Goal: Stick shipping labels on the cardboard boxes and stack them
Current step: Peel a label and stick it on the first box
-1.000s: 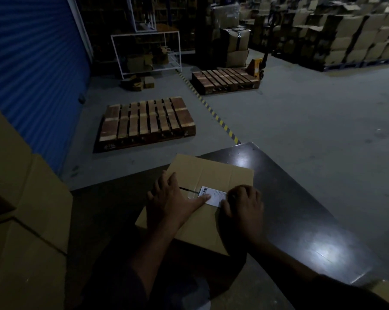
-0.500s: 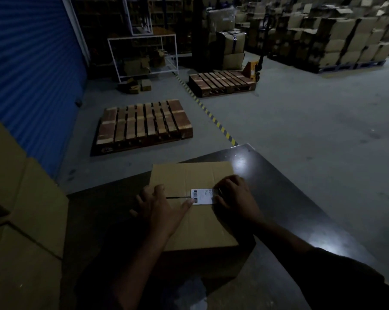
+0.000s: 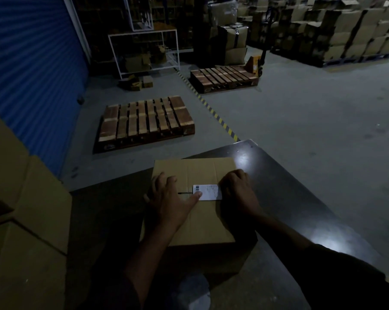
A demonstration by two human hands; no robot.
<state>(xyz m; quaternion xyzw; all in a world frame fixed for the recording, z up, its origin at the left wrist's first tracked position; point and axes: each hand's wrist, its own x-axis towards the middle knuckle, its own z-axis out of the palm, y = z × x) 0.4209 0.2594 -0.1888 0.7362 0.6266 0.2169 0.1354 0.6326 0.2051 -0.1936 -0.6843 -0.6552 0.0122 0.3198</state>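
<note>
Cardboard box lies flat on our dark glossy table, the white shipping label on its top seam. Our left hand rests spread, thumb pinning the label's left corner; our right hand presses its right edge, fingers curled, gripping nothing. We judge labelling nearly done; next comes lifting and stacking. Beyond lie wooden pallets on grey concrete.

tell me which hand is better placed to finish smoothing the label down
Left, probably. The left hand has its thumb on the label; the right hand rests curled at its right edge.
</note>
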